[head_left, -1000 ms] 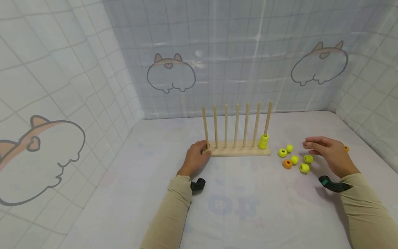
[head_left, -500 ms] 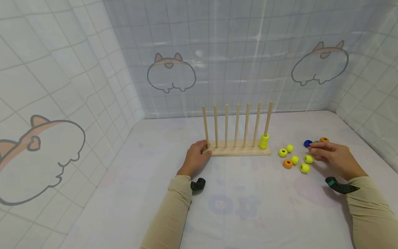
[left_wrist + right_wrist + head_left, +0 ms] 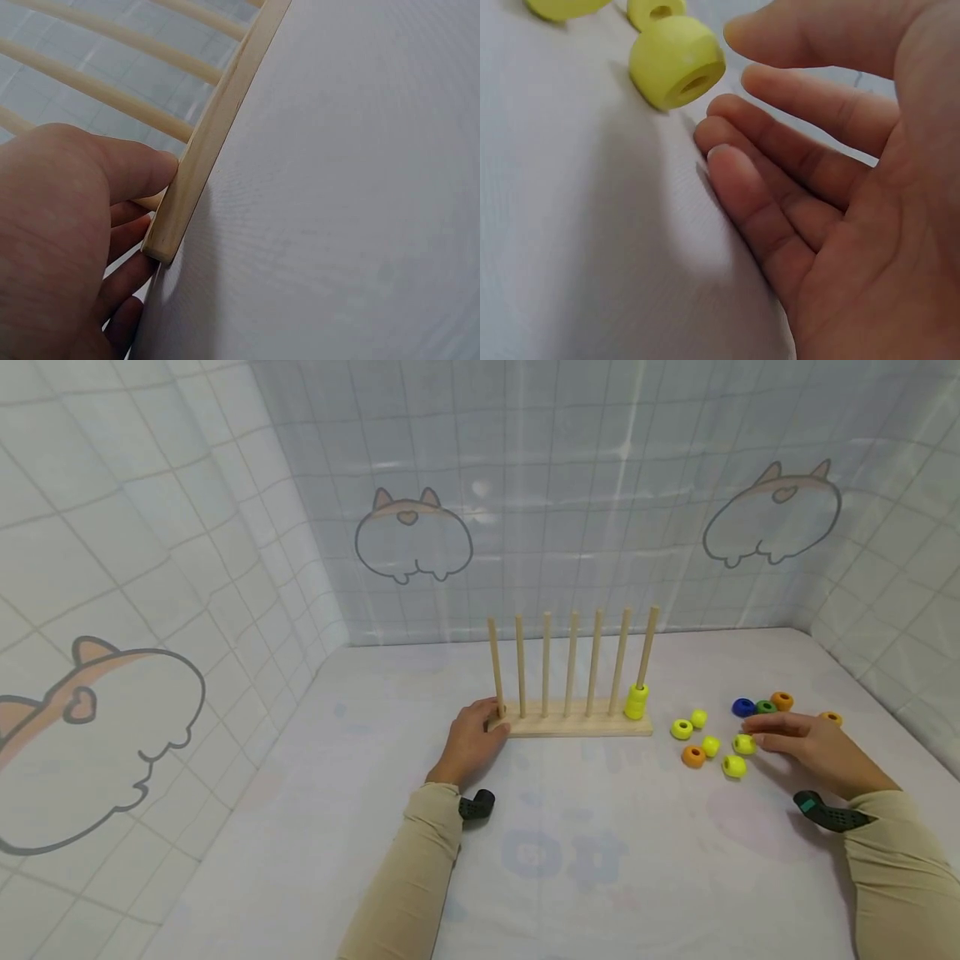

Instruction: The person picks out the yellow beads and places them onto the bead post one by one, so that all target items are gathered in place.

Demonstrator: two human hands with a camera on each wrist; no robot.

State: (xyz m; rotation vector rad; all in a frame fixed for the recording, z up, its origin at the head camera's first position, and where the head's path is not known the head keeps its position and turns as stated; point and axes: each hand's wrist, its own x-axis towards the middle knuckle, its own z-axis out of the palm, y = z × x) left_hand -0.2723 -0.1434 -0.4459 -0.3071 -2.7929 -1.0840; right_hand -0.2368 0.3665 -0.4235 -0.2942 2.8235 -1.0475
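My left hand (image 3: 474, 739) grips the left end of a wooden peg rack (image 3: 570, 725); in the left wrist view the thumb lies on the base's front edge and the other fingers are behind it. Seven upright pegs rise from the base, and the rightmost carries a stack of yellow beads (image 3: 636, 702). My right hand (image 3: 817, 750) is low over the table at the right, thumb and fingers spread apart. A yellow bead (image 3: 676, 64) with a hole through it lies just beyond its thumb and index fingertips, with a gap showing between.
Around the right hand lie more yellow beads (image 3: 734, 767) and an orange bead (image 3: 693, 756). Behind it are a blue bead (image 3: 743, 707), a green bead (image 3: 765, 707) and further orange beads (image 3: 782, 700). Tiled-pattern curtains (image 3: 555, 510) stand behind and at both sides.
My right hand has moved right and lower toward the nearest yellow bead, uncovering the blue, green and orange beads behind it. The left hand and the rack have stayed in place.
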